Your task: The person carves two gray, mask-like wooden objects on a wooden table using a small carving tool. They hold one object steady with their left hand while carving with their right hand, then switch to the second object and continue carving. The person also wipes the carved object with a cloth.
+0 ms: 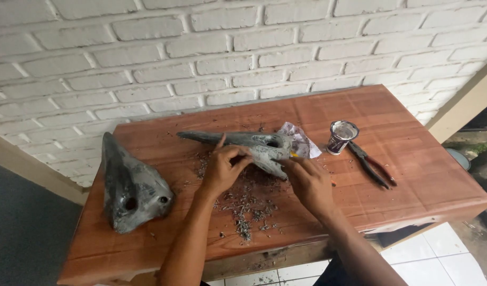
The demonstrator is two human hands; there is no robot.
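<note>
Gripping the grey carved piece near the middle of the frame, my left hand has its fingers curled over the near edge while the forefinger lies stretched out along the top. My right hand comes in from the lower right, fingers pinched narrow around something small and yellowish at the piece's lower right end; I cannot tell what that small thing is. Both hands touch the piece, which lies long and tapering on the wooden table, its thin point aimed toward the upper left and its thicker end, with a dark hole in it, toward the right.

Just below the hands I see a scatter of grey shavings spread across the tabletop, running down toward the near edge. Tucked behind the thick end of the piece is a crumpled scrap of paper, touching or nearly touching it. Right of that stands a small open tin, upright, and just beside it, further right, lie pliers with dark handles, angled down to the lower right.

Well apart, at the left of the frame, a second grey carved piece rests on the table, broader, with two dark holes near its lower end. Behind the table rises a white brick wall.
</note>
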